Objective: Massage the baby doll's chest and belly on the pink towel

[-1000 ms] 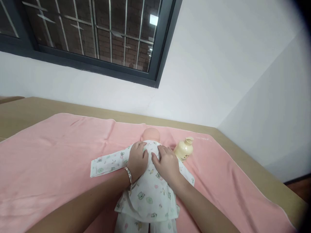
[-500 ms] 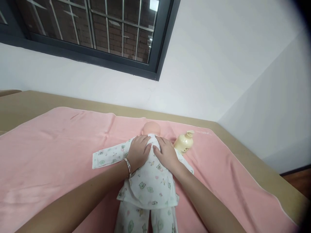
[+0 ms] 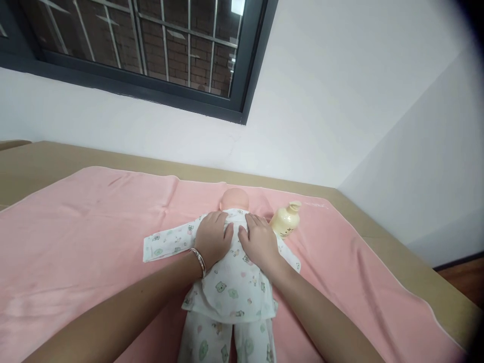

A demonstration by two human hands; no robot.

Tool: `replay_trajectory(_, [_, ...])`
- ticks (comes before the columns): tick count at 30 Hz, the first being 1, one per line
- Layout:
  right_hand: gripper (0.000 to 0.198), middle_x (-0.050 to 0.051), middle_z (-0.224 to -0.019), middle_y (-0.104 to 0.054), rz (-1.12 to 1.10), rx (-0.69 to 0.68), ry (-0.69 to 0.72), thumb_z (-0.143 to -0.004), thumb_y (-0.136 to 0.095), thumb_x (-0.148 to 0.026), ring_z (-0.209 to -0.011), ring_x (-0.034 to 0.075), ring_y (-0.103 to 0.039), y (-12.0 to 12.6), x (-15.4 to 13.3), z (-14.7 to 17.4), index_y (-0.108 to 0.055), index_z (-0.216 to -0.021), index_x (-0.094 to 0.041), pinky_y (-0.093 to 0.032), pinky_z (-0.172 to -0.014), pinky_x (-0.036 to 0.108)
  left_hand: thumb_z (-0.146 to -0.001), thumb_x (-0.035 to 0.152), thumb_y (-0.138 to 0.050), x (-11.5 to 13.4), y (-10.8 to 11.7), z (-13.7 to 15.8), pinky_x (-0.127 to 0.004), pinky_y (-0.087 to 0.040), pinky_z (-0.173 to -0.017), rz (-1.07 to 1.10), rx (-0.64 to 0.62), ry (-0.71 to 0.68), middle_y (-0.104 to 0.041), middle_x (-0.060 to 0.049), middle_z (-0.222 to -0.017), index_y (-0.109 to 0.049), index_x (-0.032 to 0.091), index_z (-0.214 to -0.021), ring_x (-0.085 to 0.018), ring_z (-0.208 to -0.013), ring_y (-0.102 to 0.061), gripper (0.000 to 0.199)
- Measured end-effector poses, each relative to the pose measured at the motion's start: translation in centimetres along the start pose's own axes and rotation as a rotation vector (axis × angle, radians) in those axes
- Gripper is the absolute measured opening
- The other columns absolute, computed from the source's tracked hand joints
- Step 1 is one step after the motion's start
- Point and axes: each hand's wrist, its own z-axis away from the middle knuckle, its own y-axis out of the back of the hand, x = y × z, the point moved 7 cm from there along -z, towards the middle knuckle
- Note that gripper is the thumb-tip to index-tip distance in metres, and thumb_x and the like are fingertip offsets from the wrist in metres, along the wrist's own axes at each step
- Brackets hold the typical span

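A baby doll (image 3: 234, 198) lies on a pink cloth (image 3: 113, 217), its bald head pointing away from me. It wears a white printed top (image 3: 238, 292) and matching trousers (image 3: 204, 343). My left hand (image 3: 214, 237), with a bracelet at the wrist, rests flat on the left side of the doll's upper back. On the right side lies my right hand (image 3: 260, 242), palm down, fingers extended over the shoulder. Both thumbs point towards each other, a small gap between them. The doll's left-hand sleeve stretches out sideways; the right one is partly hidden behind my forearm.
A pale yellow pump bottle (image 3: 286, 220) leans at the doll's right shoulder, close to my right hand. The cloth covers a tan table or mat (image 3: 378, 239). Behind it stand a white wall (image 3: 295, 136) and a dark-framed barred window (image 3: 242, 108).
My hands have slid slightly apart, outward across the doll's upper back, and more of the top's collar shows between them. The doll and bottle stay in place.
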Motion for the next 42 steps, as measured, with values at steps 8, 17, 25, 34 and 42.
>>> replay_trajectory(8, [0.049,0.015,-0.144,-0.05,-0.036,-0.106,0.096,-0.096,-0.034,-0.023,-0.137,0.027,-0.041,-0.9,0.1,-0.8,-0.045,-0.141,-0.009,-0.027,-0.115,0.047,-0.092,0.036,-0.047,-0.5,-1.5,-0.2,-0.055,-0.036,-0.109,0.023,-0.062,-0.046,-0.063,-0.016,-0.123,-0.058,0.014,-0.12,-0.032,-0.119,-0.055,0.037])
replay_trajectory(17, [0.051,0.022,-0.133,-0.058,0.112,-0.034,0.029,-0.1,-0.033,-0.037,-0.129,0.033,-0.05,0.3,-1.5,1.7,-0.05,-0.137,-0.007,-0.032,-0.112,0.049,-0.093,0.032,-0.045,0.8,0.1,0.4,-0.048,-0.048,-0.097,-0.041,-0.018,-0.07,-0.066,-0.016,-0.111,-0.063,0.016,-0.11,-0.031,-0.109,-0.06,0.029])
replay_trajectory(25, [0.053,0.017,-0.143,-0.049,-0.081,-0.099,0.089,-0.098,-0.038,-0.042,-0.135,0.03,-0.041,-0.6,0.2,-0.3,-0.044,-0.141,-0.011,-0.029,-0.113,0.05,-0.092,0.03,-0.045,-0.9,-1.4,-0.2,-0.052,-0.039,-0.108,0.041,-0.067,-0.007,-0.065,-0.015,-0.121,-0.059,0.015,-0.117,-0.03,-0.117,-0.056,0.032])
replay_trajectory(34, [0.046,0.016,-0.127,-0.063,0.088,0.005,0.152,-0.102,-0.028,-0.035,-0.123,0.028,-0.054,0.4,-1.5,0.9,-0.055,-0.131,-0.01,-0.025,-0.115,0.046,-0.092,0.028,-0.046,0.6,0.6,0.4,-0.041,-0.051,-0.089,-0.044,0.076,-0.068,-0.072,-0.01,-0.096,-0.067,0.02,-0.092,-0.026,-0.095,-0.065,0.022])
replay_trajectory(42, [0.048,0.016,-0.133,-0.058,-0.006,-0.062,0.075,-0.098,-0.039,-0.039,-0.126,0.029,-0.05,-0.2,-0.2,0.0,-0.048,-0.137,-0.013,-0.029,-0.111,0.05,-0.093,0.028,-0.044,-0.3,-0.7,-0.2,-0.046,-0.046,-0.098,-0.023,-0.077,-0.035,-0.067,-0.014,-0.115,-0.061,0.013,-0.113,-0.029,-0.108,-0.059,0.03])
